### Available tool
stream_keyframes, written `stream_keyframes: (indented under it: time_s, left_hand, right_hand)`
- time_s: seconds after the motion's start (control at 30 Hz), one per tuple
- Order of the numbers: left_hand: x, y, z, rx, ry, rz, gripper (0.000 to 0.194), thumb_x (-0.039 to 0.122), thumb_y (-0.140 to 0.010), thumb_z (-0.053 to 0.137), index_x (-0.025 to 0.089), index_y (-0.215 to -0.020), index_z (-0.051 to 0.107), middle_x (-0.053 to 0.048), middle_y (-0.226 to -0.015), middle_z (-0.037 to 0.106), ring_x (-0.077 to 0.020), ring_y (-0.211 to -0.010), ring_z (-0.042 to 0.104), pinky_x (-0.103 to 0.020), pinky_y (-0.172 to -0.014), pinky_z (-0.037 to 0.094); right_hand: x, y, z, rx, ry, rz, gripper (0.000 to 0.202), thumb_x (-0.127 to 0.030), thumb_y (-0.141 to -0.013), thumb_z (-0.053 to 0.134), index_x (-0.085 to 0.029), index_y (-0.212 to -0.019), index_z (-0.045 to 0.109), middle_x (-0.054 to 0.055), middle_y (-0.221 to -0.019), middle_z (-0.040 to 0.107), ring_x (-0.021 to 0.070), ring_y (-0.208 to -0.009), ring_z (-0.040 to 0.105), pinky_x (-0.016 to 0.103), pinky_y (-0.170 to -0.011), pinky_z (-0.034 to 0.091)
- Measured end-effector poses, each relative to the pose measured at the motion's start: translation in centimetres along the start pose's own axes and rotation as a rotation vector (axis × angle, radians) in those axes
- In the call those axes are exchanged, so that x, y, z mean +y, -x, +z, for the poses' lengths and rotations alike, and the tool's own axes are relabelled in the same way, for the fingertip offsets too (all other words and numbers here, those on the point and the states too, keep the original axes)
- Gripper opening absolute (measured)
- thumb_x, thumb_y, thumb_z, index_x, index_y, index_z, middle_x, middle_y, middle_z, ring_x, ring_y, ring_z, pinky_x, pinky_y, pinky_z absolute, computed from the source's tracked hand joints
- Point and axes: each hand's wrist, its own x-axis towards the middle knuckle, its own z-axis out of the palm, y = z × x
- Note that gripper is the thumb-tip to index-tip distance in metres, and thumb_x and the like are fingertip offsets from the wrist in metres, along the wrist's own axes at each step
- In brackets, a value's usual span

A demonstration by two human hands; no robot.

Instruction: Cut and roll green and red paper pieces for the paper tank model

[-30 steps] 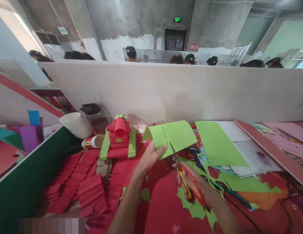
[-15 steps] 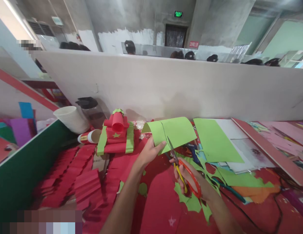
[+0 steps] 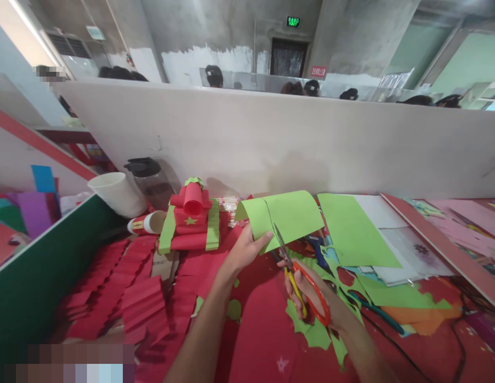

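Observation:
A curved green paper sheet (image 3: 295,213) with a dark line across it is held up over the red table. My left hand (image 3: 251,249) pinches its lower left edge, thumb on top. Scissors with orange and yellow handles (image 3: 317,292) are in my right hand (image 3: 305,290), fingers through the loops. Their blades point up and away, against the sheet's near edge beside the dark line. To the left stands a red and green paper model (image 3: 190,229) with a star on its front.
Pleated red paper (image 3: 143,306) fills the left side. A white cup stack (image 3: 117,194), a pitcher (image 3: 151,181) and a paper cup (image 3: 147,223) stand behind. Another green sheet (image 3: 357,229), green scraps (image 3: 313,330) and dark cables lie right. A partition (image 3: 239,133) crosses behind.
The view has shifted very slightly. Both hands, the green sheet and the scissors hold nearly the same pose.

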Motion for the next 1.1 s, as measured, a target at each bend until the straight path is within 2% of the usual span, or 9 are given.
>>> stream_keyframes:
  time_s: [0.63,0.8,1.1]
  left_hand:
    - [-0.4,0.0,-0.1,-0.018,-0.010,-0.008,0.045,0.034,-0.087,0.064,0.015,-0.127,0.055,-0.014,-0.132,0.060,-0.0285,-0.120,0.057,-0.040,-0.100,0.045]
    - [-0.7,-0.1,-0.2,-0.026,0.026,-0.020,0.046,0.033,-0.087,0.064,0.014,-0.128,0.053,-0.014,-0.133,0.059,-0.0288,-0.123,0.054,-0.040,-0.101,0.045]
    - [-0.8,-0.1,-0.2,-0.021,0.058,-0.016,0.050,0.034,-0.086,0.066,0.014,-0.129,0.053,-0.015,-0.133,0.059,-0.0297,-0.123,0.055,-0.041,-0.103,0.044]
  right_hand:
    - [0.3,-0.1,-0.3,0.003,0.008,-0.020,0.051,-0.055,-0.091,0.053,-0.027,-0.133,0.043,-0.003,-0.078,0.053,0.0062,-0.046,0.047,0.019,-0.043,0.043]
    - [0.3,-0.1,-0.2,0.022,0.036,-0.010,0.050,-0.057,-0.090,0.052,-0.025,-0.128,0.048,-0.003,-0.076,0.053,0.0063,-0.044,0.048,0.020,-0.041,0.043]
    - [0.1,-0.3,-0.1,0.050,0.024,0.002,0.049,-0.055,-0.087,0.059,-0.023,-0.123,0.049,-0.005,-0.072,0.050,0.0044,-0.041,0.042,0.017,-0.037,0.044]
